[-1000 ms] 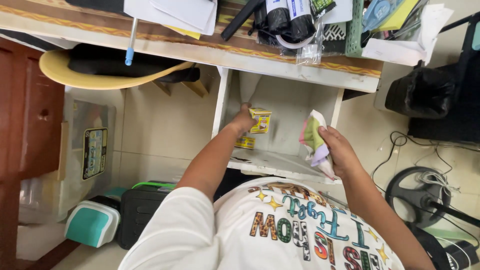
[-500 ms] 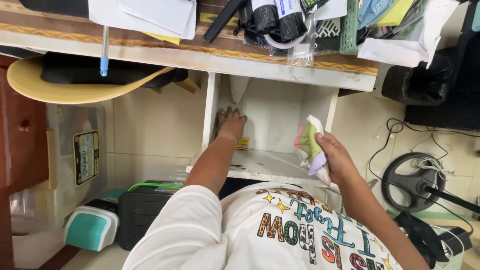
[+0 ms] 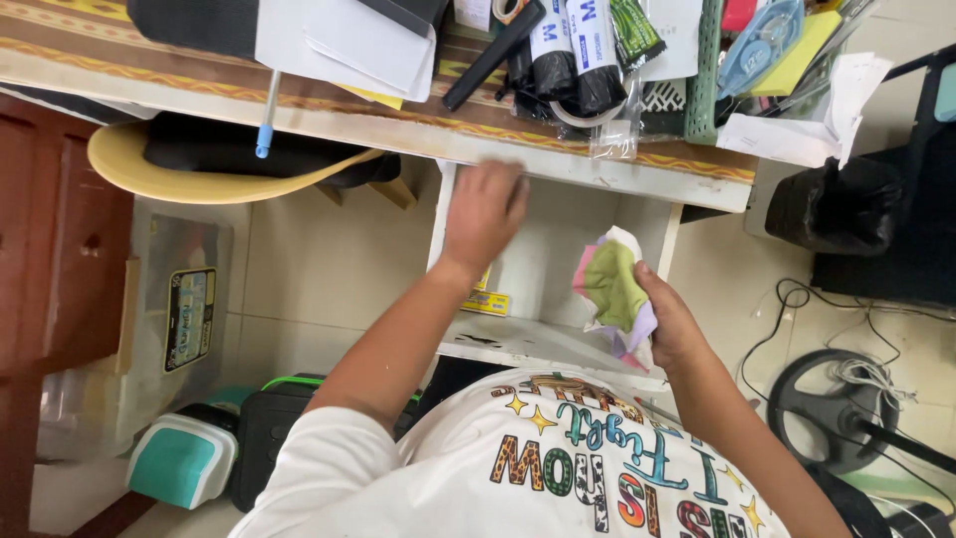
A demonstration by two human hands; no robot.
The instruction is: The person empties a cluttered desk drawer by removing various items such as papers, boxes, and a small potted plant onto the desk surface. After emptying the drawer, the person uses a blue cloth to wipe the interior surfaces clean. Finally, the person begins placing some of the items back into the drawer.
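Note:
My left hand (image 3: pixel 485 213) hovers with loosely curled fingers over the open white drawer (image 3: pixel 518 339) below the desk edge, holding nothing. A small yellow box (image 3: pixel 487 300) lies in the drawer just under that wrist. My right hand (image 3: pixel 669 324) grips a bundle of coloured cloth pieces (image 3: pixel 612 290), green, pink, white and lilac, held above the drawer's right side.
The desk top (image 3: pixel 119 50) carries papers, a blue pen (image 3: pixel 266 128), black rolls (image 3: pixel 568 50) and a green basket (image 3: pixel 709 70). A yellow-edged chair seat (image 3: pixel 199 169), a clear storage bin (image 3: pixel 169 319), a teal case (image 3: pixel 184 460) and floor cables (image 3: pixel 827 399) lie around.
My left hand has let go of the yellow box deep in the drawer and drawn back up toward the desk edge. The right hand keeps holding the cloth bundle.

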